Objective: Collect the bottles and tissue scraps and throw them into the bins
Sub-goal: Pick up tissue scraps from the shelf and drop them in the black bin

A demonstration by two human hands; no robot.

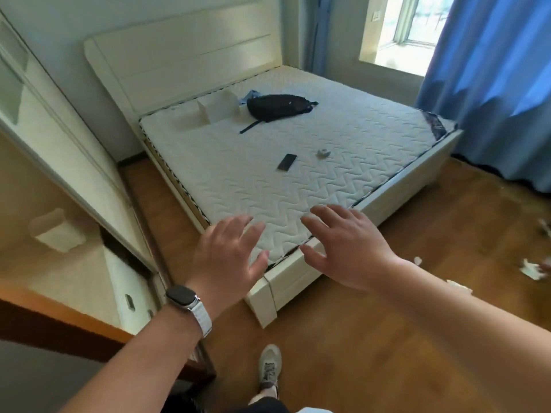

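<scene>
Left hand, right hand: fingers spread, empty. White crumpled tissue scraps on brown wooden floor blurred, cropped at right edge; long axis unreadable.

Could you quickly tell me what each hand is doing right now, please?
Left hand: open, fingers spread, holding nothing, above the white quilted mattress.
Right hand: open, fingers spread, holding nothing.
</scene>
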